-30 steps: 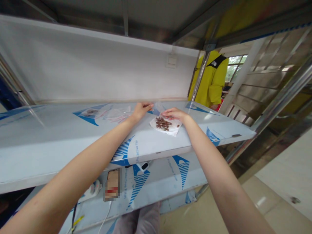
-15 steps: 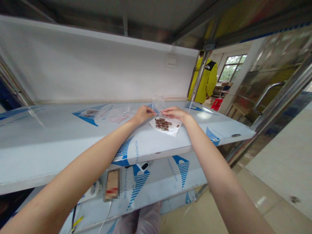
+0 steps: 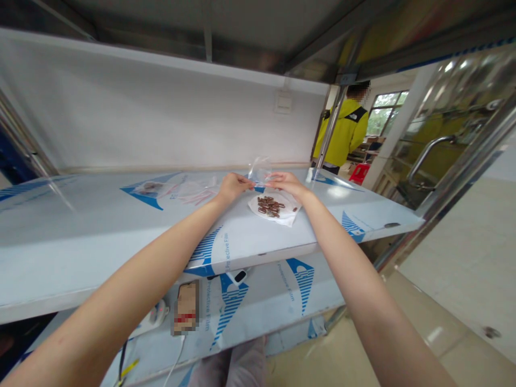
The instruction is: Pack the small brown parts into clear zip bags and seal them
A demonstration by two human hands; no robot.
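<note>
Between my hands is a small clear plastic bag (image 3: 260,170), gripped near its lower edge with the rest standing up beyond my fingers. My left hand (image 3: 235,186) pinches its left side. My right hand (image 3: 289,184) has its fingers closed on the right side. Just below lies a white sheet, perhaps paper (image 3: 288,217), bearing a pile of shiny brown capsules (image 3: 270,206). A single capsule (image 3: 295,209) lies apart at the sheet's right. Left of my left hand are several flat clear bags with pinkish edges (image 3: 195,192).
A bag with brownish contents (image 3: 148,188) lies farther left on the film-covered metal shelf (image 3: 100,231). Below, a lower shelf holds a phone (image 3: 186,309) on a cable and a small white device (image 3: 239,276). A person in a yellow jacket (image 3: 342,129) stands behind the right post.
My hands have lifted slightly away from the capsules, and the bag's upper part has tilted and changed shape. The person in yellow has shifted a little to the right.
</note>
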